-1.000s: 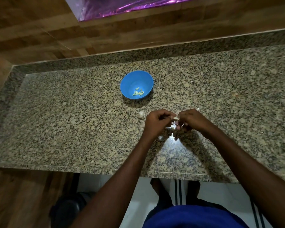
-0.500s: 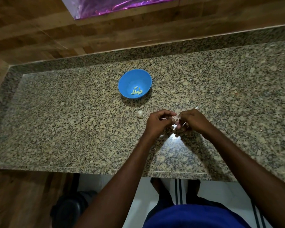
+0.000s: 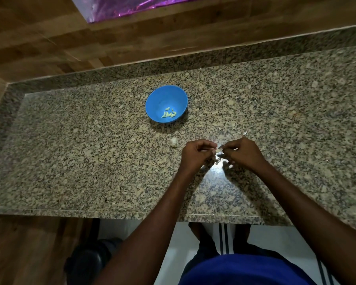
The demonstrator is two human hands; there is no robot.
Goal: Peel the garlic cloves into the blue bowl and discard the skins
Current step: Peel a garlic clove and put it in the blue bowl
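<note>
At the far left of the frame, warm wood-grain panelling [image 3: 29,48] borders your speckled, polished granite countertop [image 3: 80,151], and a dark rounded object [image 3: 86,262] sits blurred on the floor at lower left, too dim to identify. Left of centre, the round blue plastic bowl [image 3: 166,103] rests on the stone with several pale, peeled garlic cloves [image 3: 169,114] lying at its bottom. Just below it, a small white unpeeled garlic piece [image 3: 173,142] lies apart on the counter. Your left hand [image 3: 195,154] has its fingers curled, pinching a small papery garlic clove [image 3: 217,150] that your right hand [image 3: 242,152] pinches from the other side; the clove is mostly hidden between your fingertips. A pale skin scrap [image 3: 245,133] lies just above your right hand. At the top, a crinkled shiny purple sheet [image 3: 132,7] is cut off by the frame.
</note>
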